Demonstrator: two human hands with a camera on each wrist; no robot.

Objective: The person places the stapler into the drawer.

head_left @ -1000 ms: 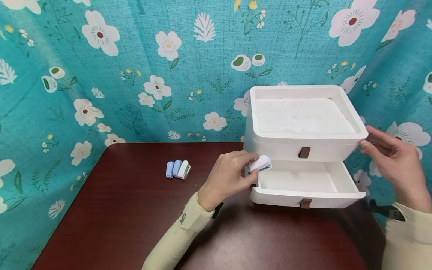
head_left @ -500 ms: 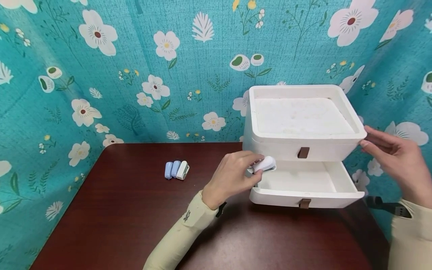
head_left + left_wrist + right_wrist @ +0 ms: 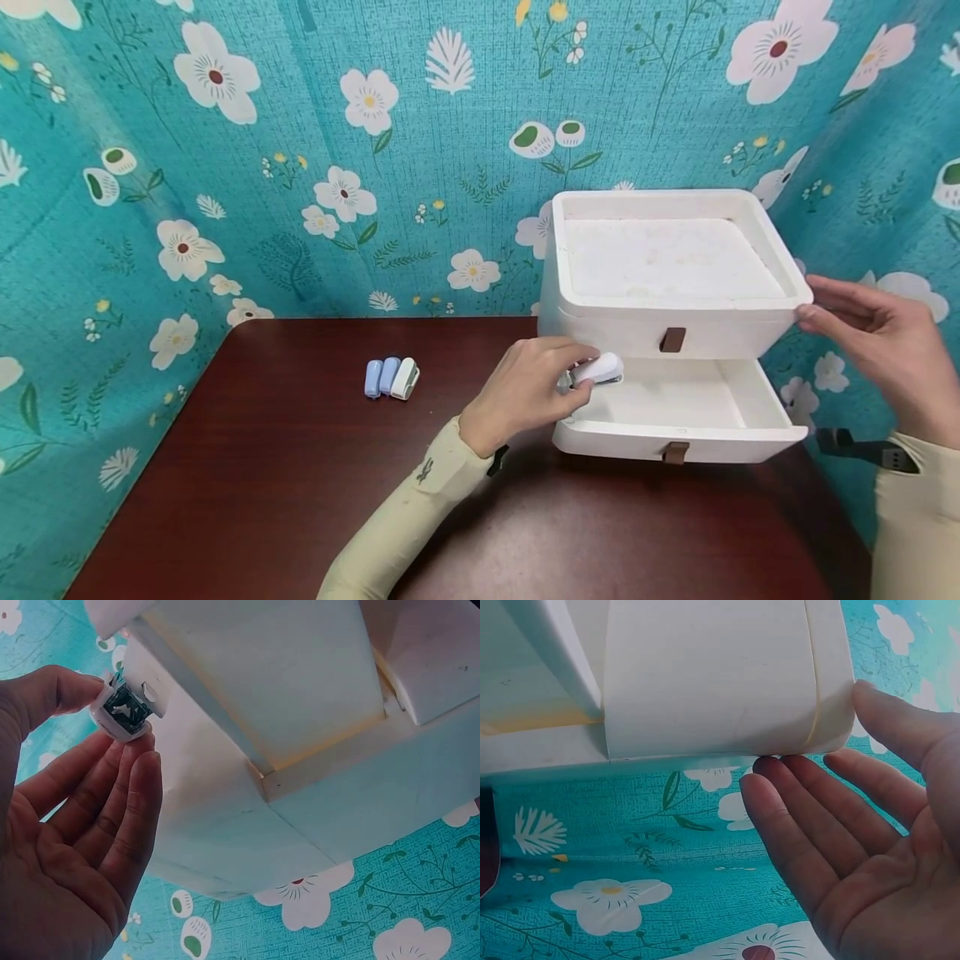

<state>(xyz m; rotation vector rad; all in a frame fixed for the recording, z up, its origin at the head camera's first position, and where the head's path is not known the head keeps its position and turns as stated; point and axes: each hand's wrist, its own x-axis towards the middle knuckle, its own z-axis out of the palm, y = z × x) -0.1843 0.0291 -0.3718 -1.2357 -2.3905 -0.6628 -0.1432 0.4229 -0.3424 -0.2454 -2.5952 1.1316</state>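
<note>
My left hand (image 3: 525, 387) pinches a small white stapler (image 3: 603, 367) between thumb and fingertips, over the left side of the pulled-out lower drawer (image 3: 622, 440). In the left wrist view the stapler (image 3: 118, 720) shows its dark inner end, with the thumb on one side and fingers on the other. My right hand (image 3: 888, 354) touches the upper right front corner of the white drawer unit (image 3: 618, 332). Its thumb lies at the front edge and its loosely extended fingers rest along the side, as the right wrist view shows.
Two blue staplers (image 3: 381, 377) and a white stapler (image 3: 406, 379) lie side by side on the dark red table (image 3: 300, 475). The upper drawer (image 3: 720, 335), with a brown tab, is closed. A floral teal curtain (image 3: 420, 183) hangs behind and beside the table.
My left hand has moved a little to the right with the stapler, farther over the lower drawer. My right hand stays at the unit's corner. The view has shifted slightly.
</note>
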